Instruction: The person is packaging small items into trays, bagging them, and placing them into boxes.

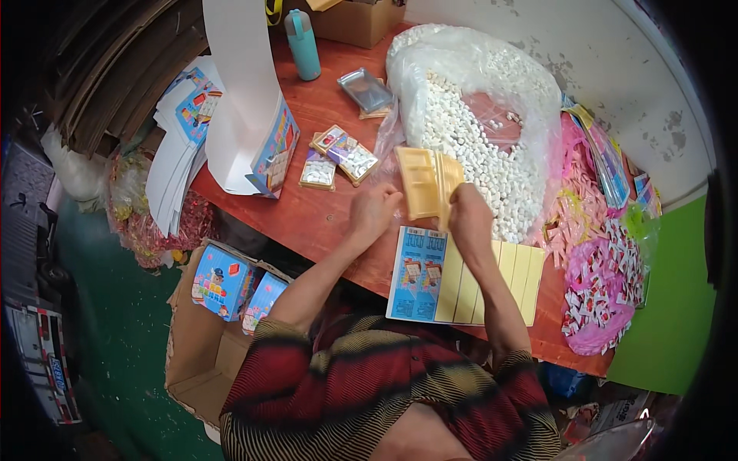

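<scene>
A yellow plastic tray (416, 183) with shallow compartments stands tilted between my hands, above the red table. Against its right side is a second yellow plastic piece (450, 173). My right hand (470, 217) is closed on the lower right of these pieces. My left hand (374, 210) is curled closed at the tray's left edge; whatever its fingertips hold is hidden. Below the tray lies a sheet of blue printed labels (420, 278), with a pale yellow backing strip (492, 284) beside it under my right forearm.
Small white pieces fill a large clear bag (480, 54) behind my hands. Filled packs (350, 156), a clear-topped box (364, 89) and a turquoise bottle (303, 50) stand farther back. Pink bags of small packets (603, 288) lie right. A carton (192, 361) with blue boxes sits lower left.
</scene>
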Demonstrator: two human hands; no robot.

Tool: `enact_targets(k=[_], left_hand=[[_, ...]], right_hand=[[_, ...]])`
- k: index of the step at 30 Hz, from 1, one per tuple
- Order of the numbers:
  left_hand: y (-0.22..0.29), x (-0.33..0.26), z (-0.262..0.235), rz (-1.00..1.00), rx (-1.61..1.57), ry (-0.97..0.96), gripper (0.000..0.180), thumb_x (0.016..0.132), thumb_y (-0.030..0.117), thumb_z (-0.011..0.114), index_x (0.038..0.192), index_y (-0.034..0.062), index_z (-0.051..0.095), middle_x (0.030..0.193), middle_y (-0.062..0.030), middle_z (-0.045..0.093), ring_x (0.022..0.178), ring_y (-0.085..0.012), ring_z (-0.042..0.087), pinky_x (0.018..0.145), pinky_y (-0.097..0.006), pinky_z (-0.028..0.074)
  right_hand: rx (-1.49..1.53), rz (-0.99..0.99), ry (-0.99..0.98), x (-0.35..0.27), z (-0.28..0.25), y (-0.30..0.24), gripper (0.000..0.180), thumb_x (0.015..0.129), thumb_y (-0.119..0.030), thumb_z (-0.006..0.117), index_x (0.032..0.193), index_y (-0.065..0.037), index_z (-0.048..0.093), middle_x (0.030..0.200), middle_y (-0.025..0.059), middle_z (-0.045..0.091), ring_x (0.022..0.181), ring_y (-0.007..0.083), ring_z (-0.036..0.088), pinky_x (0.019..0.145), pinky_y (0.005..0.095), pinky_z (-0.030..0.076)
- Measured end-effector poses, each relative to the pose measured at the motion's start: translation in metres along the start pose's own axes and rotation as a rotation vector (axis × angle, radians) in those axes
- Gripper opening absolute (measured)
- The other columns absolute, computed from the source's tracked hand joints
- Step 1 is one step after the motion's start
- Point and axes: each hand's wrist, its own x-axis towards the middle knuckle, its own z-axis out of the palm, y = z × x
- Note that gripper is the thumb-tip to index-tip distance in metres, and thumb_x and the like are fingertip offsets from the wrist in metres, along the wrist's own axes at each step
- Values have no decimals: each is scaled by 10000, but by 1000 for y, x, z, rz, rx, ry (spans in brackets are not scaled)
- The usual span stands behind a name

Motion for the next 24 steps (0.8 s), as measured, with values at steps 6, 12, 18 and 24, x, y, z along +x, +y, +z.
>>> enact_targets(k=[6, 12, 18, 24], left_hand=[[-5, -31, -86, 414, 733, 724, 453, 663, 112, 624, 1054, -4, 424, 1110, -187, 419, 1025, -319, 399, 847, -370, 337], [-52, -30, -171, 436, 864, 474, 646, 670, 151, 645, 1185, -18, 294, 1113, -210, 413, 1050, -363, 380, 865, -387, 326], [-74, -6, -184, 252, 677, 420, 688, 676, 135, 631, 1232, 70, 231, 996, -207, 497, 913, -332, 493, 738, -379, 404], [-82, 12, -177, 111, 222, 410, 361, 716, 113, 588, 1036, 7, 458, 736, -155, 573, 664, -215, 552, 615, -305, 428]], right_hand=[[-92, -1, -21, -13, 23, 16, 45, 699, -37, 483, 743, -41, 491, 685, 113, 505, 668, 280, 506, 556, 362, 398], [-53, 56, 28, -13, 18, 26, 112, 720, -141, 544, 736, -35, 513, 669, 107, 506, 668, 255, 513, 569, 350, 402], [-111, 102, -94, -20, 28, 20, 203, 695, -225, 580, 650, -33, 531, 678, 116, 514, 657, 266, 511, 568, 351, 410], [-358, 112, -203, -28, 40, 27, 154, 644, -157, 563, 623, -9, 525, 649, 152, 531, 608, 287, 531, 502, 376, 427]])
